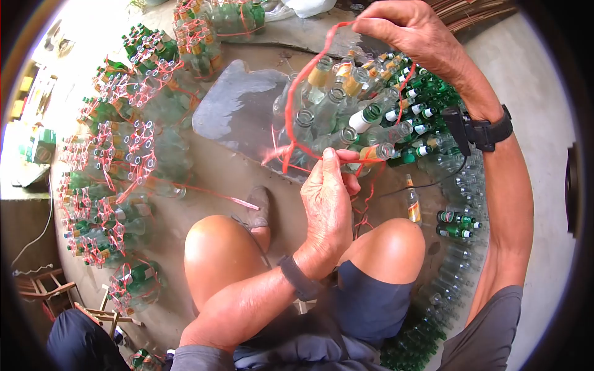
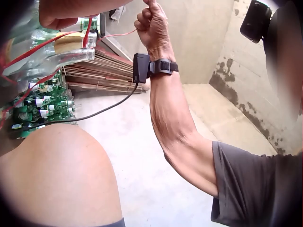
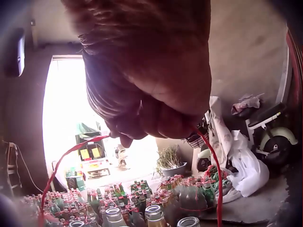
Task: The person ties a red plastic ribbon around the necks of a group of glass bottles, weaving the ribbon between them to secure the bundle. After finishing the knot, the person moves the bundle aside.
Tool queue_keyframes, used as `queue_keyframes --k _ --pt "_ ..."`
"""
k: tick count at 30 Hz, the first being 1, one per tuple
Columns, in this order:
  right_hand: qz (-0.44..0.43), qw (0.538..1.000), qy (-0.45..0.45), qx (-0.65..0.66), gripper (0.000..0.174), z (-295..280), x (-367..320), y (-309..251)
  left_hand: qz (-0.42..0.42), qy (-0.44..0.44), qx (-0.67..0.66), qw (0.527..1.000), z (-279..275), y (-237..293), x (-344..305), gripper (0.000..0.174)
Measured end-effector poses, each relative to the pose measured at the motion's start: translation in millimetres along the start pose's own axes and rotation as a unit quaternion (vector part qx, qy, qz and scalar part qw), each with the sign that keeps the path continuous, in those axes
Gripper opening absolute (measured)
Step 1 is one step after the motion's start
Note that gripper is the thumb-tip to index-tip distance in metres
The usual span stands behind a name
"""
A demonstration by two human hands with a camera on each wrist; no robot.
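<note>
In the head view a red plastic strand [image 1: 289, 105] arcs from the raised right hand [image 1: 417, 37] down to the left hand [image 1: 328, 198]. The right hand pinches its upper end, above and beyond the bottles. Low at the near side of a cluster of glass bottles [image 1: 337, 117], the left hand pinches the strand between thumb and fingers, beside a bottle with an orange label [image 1: 376, 152]. Red strand also runs around the cluster. In the right wrist view the strand [image 3: 219, 175] hangs on both sides of the curled right hand [image 3: 147, 85].
Bundles of bottles tied with red strand [image 1: 133, 148] stand at the left. Green bottles [image 1: 427, 99] and rows of clear bottles [image 1: 461, 260] lie at the right. A grey board [image 1: 232, 102] lies beyond the knees. One loose bottle [image 1: 413, 201] is near the right knee.
</note>
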State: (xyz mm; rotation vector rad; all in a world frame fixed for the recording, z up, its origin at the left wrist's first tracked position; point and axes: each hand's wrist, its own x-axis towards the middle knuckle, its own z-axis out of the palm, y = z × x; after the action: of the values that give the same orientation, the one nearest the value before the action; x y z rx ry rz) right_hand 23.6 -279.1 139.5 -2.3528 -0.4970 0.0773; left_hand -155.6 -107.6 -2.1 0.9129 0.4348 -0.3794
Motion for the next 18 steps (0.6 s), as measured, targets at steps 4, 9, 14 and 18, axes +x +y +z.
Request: queue_keyframes --k 4,9,14,18 --pt "-0.021 0.997 -0.057 -0.040 0.019 24.1 22.8 -21.4 0.009 0.002 -0.004 1.000 -3.3 -2.4 4.7 0.044" --pt "0.001 0.987 -0.108 -0.121 0.017 39.5 48.4 -15.9 0.006 0.037 -0.028 0.999 2.5 -4.0 12.7 0.048" --pt "-0.057 0.963 -0.078 -0.253 0.028 56.0 74.7 34.7 0.001 0.052 -0.033 0.998 5.2 -1.3 17.2 0.048" --pt "-0.039 0.961 -0.089 -0.258 0.030 61.6 82.7 49.1 -0.019 0.064 -0.026 0.997 7.0 2.3 17.5 0.049"
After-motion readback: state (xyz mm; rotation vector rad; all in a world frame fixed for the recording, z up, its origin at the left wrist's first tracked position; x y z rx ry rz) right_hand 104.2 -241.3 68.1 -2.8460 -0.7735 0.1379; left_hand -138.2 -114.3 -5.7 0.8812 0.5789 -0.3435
